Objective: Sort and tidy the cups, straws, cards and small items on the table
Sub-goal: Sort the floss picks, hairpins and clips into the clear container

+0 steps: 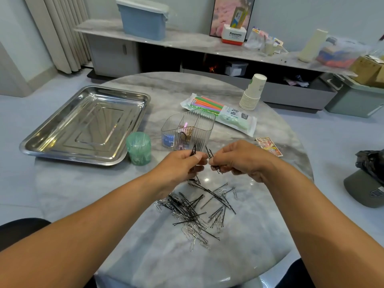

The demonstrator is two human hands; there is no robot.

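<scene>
Both hands raised over the marble table (83,190), left hand (182,163) and right hand (239,161) each pinching black hairpins (209,154) above the scattered pin-and-paperclip pile (195,208), just before the clear organizer (187,132).

You see one steel tray (85,125) at ten o'clock, one clear organizer (188,129), one straw pack (220,113), one cup stack (252,92) at one o'clock, and hairpins (195,206) too tangled to count.

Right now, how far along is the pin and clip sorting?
Early. The clear organizer holds a few small items already. The left hand and right hand each pinch black hairpins above the mixed pile of hairpins and paper clips. Straw pack, paper cups and cards lie unsorted.
</scene>
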